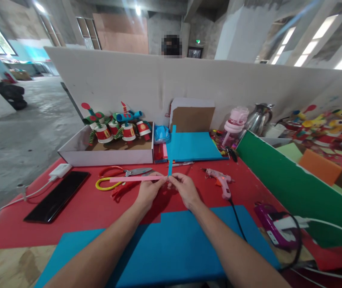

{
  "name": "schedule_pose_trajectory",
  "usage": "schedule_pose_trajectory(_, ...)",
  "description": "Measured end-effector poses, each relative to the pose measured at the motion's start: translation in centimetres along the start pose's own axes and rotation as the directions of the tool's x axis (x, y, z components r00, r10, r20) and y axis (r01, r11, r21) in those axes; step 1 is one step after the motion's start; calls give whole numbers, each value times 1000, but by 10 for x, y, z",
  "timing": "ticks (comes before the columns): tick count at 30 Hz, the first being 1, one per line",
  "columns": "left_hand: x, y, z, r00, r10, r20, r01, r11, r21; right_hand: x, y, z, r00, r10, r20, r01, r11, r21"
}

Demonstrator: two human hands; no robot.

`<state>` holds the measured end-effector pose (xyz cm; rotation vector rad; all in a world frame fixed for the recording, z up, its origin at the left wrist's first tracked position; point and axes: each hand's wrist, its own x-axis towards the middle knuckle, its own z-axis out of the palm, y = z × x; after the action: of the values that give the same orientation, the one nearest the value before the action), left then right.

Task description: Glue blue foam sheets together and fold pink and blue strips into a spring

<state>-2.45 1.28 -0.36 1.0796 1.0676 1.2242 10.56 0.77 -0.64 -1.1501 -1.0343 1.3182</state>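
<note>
A pink paper strip [129,179] and a blue paper strip [170,167] meet at their ends in a right angle. My left hand [150,188] pinches the pink strip near that corner, and the strip runs off to the left. With thumb and fingers closed, my right hand [184,188] grips the blue strip's lower end, which points away from me. The fingertips of both hands nearly touch and partly hide the joint. Scissors [137,172] with red and yellow handles lie left of my hands, under the pink strip. A pink hot glue gun [221,180] rests to the right.
A white box [107,157] holds several paper-cup figures at the back left. Blue sheets [193,146] lie behind my hands. A phone [58,197] is on the left. At right are a purple power strip [274,226], cables and a green panel [291,188]. A person sits beyond the partition [123,76].
</note>
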Motion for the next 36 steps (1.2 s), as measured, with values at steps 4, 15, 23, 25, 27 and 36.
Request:
schedule_pose_trajectory(4,0,0,0,1000,9,-20,-9,1000,12,-1,-5,-2,1000,-25,-10,25,998,-60)
schedule_pose_trajectory(15,18,6,-13,985,-30,-172,-26,949,-316,11,-13,-24,974,-115,-196,95,989,-112)
schedule_pose_trajectory(23,39,22,-49,940,101,-327,-226,901,-371,15,-19,-33,957,-120,-263,110,992,-54)
schedule_pose_trajectory(25,41,24,-55,909,135,-394,-280,898,-339,15,-19,-35,946,-113,-304,112,993,-21)
schedule_pose_trajectory(27,40,23,-55,902,160,-401,-293,909,-297,16,-18,-35,938,-105,-332,116,993,14)
schedule_pose_trajectory(36,10,7,-6,984,78,160,-83,996,22,3,-10,-8,990,-13,-137,22,997,69)
